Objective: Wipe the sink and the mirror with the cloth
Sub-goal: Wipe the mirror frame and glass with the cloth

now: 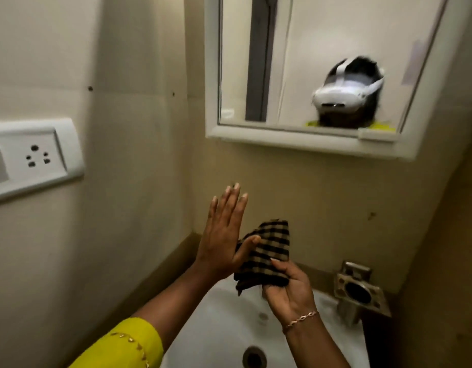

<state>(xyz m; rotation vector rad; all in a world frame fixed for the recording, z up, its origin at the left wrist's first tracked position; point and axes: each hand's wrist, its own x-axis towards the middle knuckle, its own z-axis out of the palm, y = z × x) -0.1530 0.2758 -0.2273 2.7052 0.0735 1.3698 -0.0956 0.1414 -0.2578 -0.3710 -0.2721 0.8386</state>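
A brown-and-black checked cloth (266,254) is bunched above the white sink (219,314). My right hand (290,288) grips its lower part with palm turned up. My left hand (224,235) stands flat and upright, fingers spread, its thumb pressing the cloth's left edge. The sink fills the bottom centre, with its dark drain (254,357) showing between my forearms. The mirror (309,62), in a white frame, hangs on the wall above, well clear of both hands.
A white socket plate (30,158) sits on the left wall. A metal holder (358,290) is fixed at the sink's right rear. Beige walls close in on the left and behind, and the mirror reflects a head-worn headset.
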